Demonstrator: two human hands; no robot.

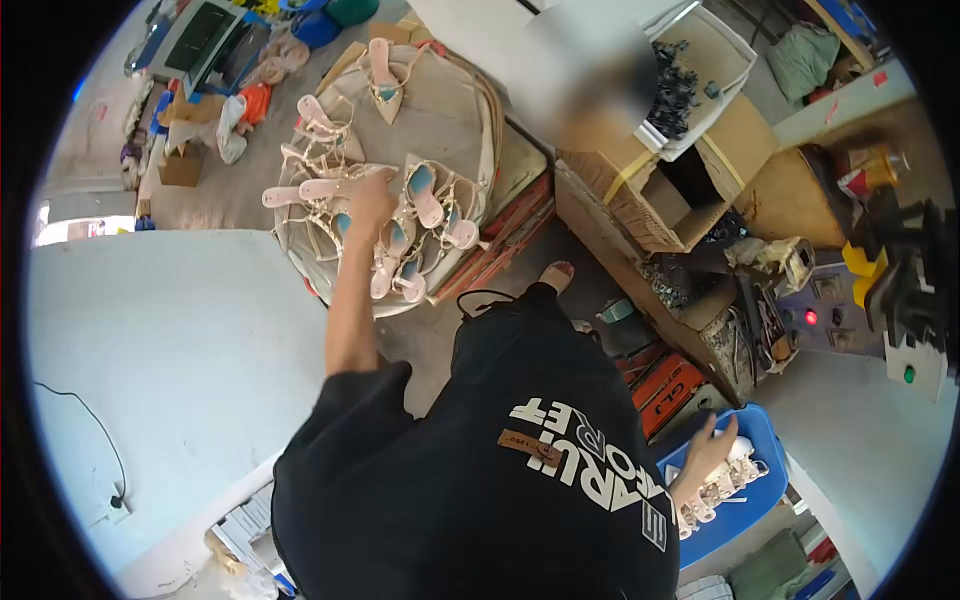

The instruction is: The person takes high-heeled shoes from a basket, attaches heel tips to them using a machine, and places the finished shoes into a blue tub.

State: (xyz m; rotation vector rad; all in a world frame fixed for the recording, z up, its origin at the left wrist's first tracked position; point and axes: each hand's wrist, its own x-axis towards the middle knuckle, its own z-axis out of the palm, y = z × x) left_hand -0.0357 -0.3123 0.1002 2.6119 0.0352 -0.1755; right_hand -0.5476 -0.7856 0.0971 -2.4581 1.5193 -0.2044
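My left hand (370, 207) reaches onto a round, cloth-covered table (440, 105). Its fingers are curled at the straps of a pale pink sandal (320, 189); the fingertips are partly hidden. Around it lie several similar strappy sandals with studs, some showing blue-green insoles, such as one sandal (425, 195) just to the right. Another sandal (384, 85) lies apart near the far edge. Low on the right, my right hand (705, 455) is over a blue bin (770, 480), thumb and fingers apart. Beneath and beside it are light-coloured strappy pieces (735, 483), bunched together.
A cardboard box (640, 200) and a white tray (740, 50) of dark small pieces stand at upper right, beside a blurred patch. A machine panel (825, 310) with a red light is at right. Orange boxes (672, 390) sit on the floor near the bin. A white surface (180, 350) fills the left.
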